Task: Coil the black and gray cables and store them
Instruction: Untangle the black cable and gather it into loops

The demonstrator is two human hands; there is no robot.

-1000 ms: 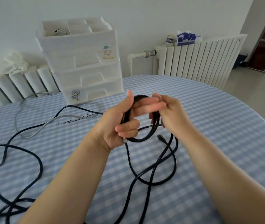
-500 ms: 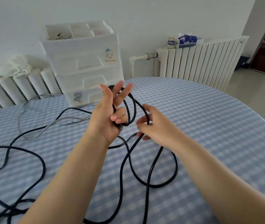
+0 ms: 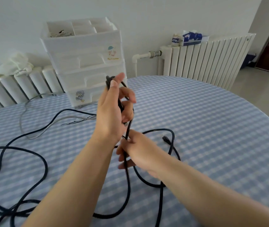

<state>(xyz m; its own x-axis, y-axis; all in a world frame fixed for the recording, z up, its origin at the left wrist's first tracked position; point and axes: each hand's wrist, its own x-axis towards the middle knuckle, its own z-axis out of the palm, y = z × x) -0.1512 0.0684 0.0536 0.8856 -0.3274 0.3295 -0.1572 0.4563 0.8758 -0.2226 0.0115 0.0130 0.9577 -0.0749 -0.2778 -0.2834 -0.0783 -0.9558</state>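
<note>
A long black cable (image 3: 45,163) sprawls in loose loops over the checked tablecloth. My left hand (image 3: 112,110) is raised above the table and grips a small coil of that cable, thumb and forefinger pointing up, the other fingers curled round the strands. Just below it my right hand (image 3: 137,149) grips the strand that hangs from the coil. One cable end with a plug (image 3: 165,138) lies on the cloth to the right of my hands. A thin gray cable (image 3: 32,136) lies at the left, beyond the black one.
A white plastic drawer unit (image 3: 88,63) with open top compartments stands at the table's far edge. Radiators (image 3: 209,58) run along the wall behind, one with a tissue box (image 3: 193,37) on top, the other with white cloth (image 3: 14,64). The blue checked table (image 3: 212,128) curves away at the right.
My left hand rose and turned, keeping the coil. My right hand slid down and toward me along the hanging strand. The plug end now lies on the cloth at right.
</note>
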